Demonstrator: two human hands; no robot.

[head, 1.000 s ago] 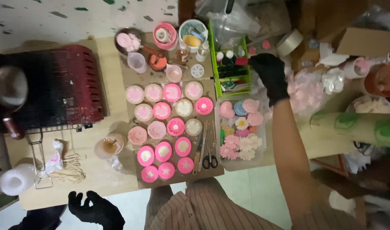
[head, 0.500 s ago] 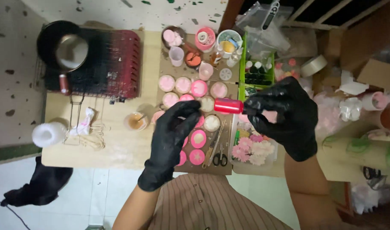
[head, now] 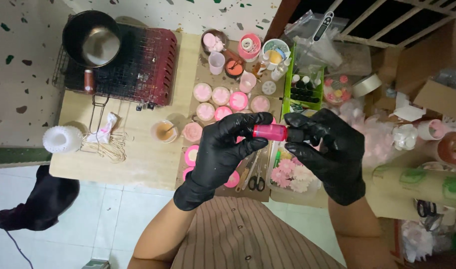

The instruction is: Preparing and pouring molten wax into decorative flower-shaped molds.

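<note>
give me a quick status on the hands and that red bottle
Left hand and right hand: both grip the small red bottle, held level above the table. Nothing in the way.

clear plastic bags top centre, brown cardboard box at right

Black gloves, striped shirt.
Left hand & right hand both in glossy black disposable gloves, cuffs ending at wrists; forearms bare. At 6 o'clock: brown shirt w/ thin pale stripes, small buttons down front.
</note>
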